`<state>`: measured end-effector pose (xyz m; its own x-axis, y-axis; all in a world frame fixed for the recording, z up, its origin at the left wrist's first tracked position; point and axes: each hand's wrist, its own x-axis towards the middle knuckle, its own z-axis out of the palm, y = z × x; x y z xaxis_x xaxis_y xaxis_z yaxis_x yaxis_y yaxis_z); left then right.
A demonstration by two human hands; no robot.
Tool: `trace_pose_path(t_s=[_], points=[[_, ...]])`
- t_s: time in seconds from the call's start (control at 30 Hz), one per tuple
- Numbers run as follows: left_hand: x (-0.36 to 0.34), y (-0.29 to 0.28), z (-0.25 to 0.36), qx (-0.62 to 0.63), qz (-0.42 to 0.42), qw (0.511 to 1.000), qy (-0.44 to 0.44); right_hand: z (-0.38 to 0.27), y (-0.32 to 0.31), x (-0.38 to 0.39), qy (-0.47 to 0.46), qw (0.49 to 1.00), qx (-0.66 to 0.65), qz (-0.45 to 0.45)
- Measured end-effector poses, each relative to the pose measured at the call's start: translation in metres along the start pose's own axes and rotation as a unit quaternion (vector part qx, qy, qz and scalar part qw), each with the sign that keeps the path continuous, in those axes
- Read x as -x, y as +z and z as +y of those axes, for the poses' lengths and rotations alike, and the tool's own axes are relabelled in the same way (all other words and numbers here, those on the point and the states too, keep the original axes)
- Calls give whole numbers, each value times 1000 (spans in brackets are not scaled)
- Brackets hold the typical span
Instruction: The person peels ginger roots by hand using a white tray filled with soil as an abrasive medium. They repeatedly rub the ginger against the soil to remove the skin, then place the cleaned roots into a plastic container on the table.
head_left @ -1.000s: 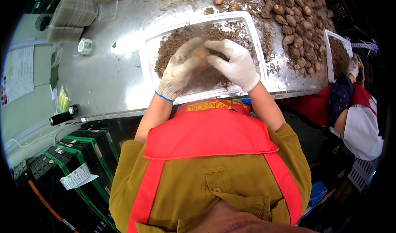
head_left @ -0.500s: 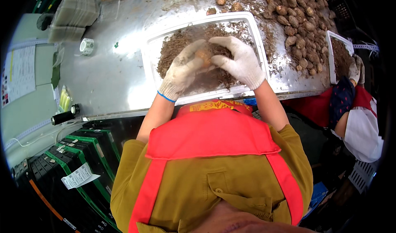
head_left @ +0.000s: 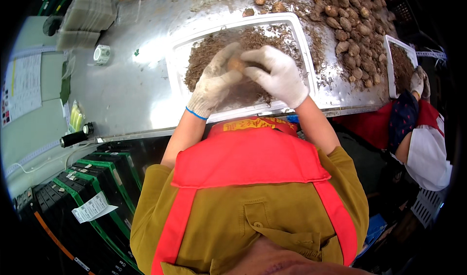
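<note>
Both my hands wear whitish knitted gloves and are over a white plastic tray [head_left: 304,46] strewn with brown fibrous peelings [head_left: 202,56]. A small brown-orange taro [head_left: 237,64] is between them. My left hand [head_left: 217,78] is closed round its left side, the glove dirty and edged with blue at the wrist. From the right, my right hand [head_left: 279,75] pinches at the taro with thumb and curled fingers. Motion blurs the taro and the fingertips, so exact contact is hard to see.
Unsorted taros [head_left: 352,32] are heaped on the metal table [head_left: 116,100] at right. Past them, a co-worker's gloved hand [head_left: 418,83] is at another tray [head_left: 389,46]. Clear plastic boxes [head_left: 87,15] and a label roll [head_left: 102,54] stand left. Black-green crates [head_left: 97,177] are below.
The taro and my right hand have shifted slightly left, and my right fingers have come closer round it. My left hand stays on the taro, its fingertips a little higher.
</note>
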<state>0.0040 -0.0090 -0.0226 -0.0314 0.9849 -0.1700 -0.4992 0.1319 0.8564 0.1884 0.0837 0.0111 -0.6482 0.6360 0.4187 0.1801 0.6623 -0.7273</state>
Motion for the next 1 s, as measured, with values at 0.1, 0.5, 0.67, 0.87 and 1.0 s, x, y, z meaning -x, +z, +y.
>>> trace_pose_path(t_s=[0.1,0.5,0.67,0.87,1.0], points=[[0,3,6,59,-15,996,-57,21,10,-2,8,997,51,60],[-4,-12,-17,167,-27,985,-15,-2,11,13,20,993,-83,81],[-1,5,-19,208,-28,977,-34,8,35,11,-31,991,-51,123],[0,10,-25,195,-22,979,-55,15,31,2,170,966,-170,95],[-2,-9,-31,227,-41,971,-66,21,17,4,148,966,-196,81]])
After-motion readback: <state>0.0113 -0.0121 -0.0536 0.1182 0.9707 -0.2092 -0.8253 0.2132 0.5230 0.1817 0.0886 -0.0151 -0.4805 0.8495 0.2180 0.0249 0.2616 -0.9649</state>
